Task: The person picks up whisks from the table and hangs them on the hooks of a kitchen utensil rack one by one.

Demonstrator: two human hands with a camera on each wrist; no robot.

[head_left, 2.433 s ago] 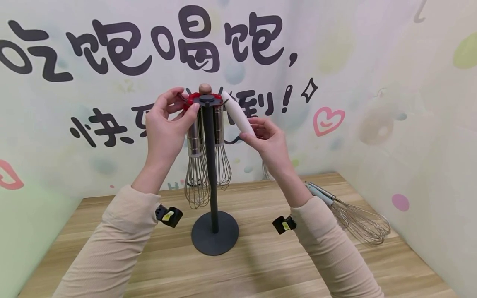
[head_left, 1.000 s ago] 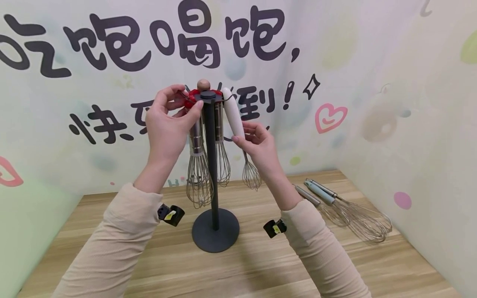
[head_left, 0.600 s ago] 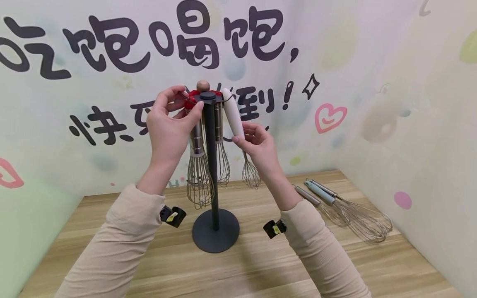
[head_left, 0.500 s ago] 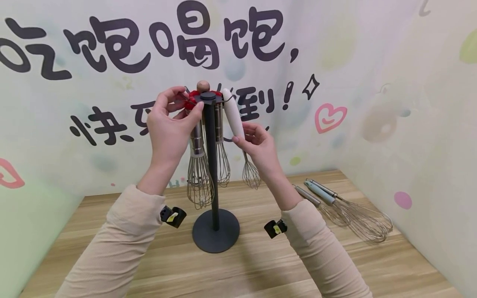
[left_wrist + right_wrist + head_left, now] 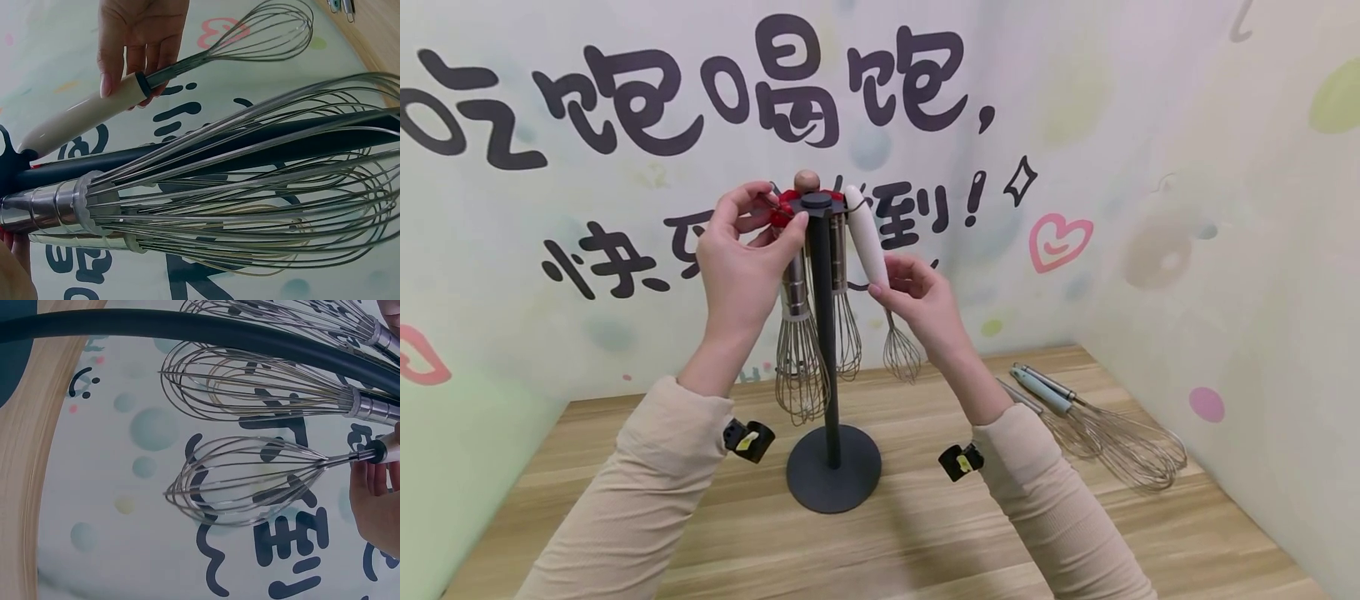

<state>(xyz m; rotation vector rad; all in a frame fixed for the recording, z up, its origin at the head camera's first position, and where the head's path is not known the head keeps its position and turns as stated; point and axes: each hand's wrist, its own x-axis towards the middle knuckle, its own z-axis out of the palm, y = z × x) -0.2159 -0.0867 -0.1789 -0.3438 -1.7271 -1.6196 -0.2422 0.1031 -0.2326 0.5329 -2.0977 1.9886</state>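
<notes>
My left hand (image 5: 741, 262) holds the top of a dark whisk stand (image 5: 825, 350), thumb on its front edge and fingers at a hook on the left. Red parts (image 5: 782, 218) and a wooden knob (image 5: 807, 180) show there. Between thumb and fingers, my right hand (image 5: 925, 302) pinches the lower handle of a small white-handled whisk (image 5: 865, 237). That handle's upper end is at the stand's right hook; the left wrist view shows it against the dark hook plate (image 5: 14, 169). Whether the hook passes through it, I cannot tell. Steel-handled whisks (image 5: 797, 287) hang from the stand.
Several more whisks, one with a light-blue handle (image 5: 1041, 388), lie on the wooden table (image 5: 737, 533) at the right. The stand's round base (image 5: 833, 479) rests mid-table. A printed backdrop (image 5: 880, 150) rises close behind, with side panels left and right.
Since the oldest frame, my right hand has moved left and brought the white whisk more upright, its top against the right hook. Over the last second both hands hold nearly still.
</notes>
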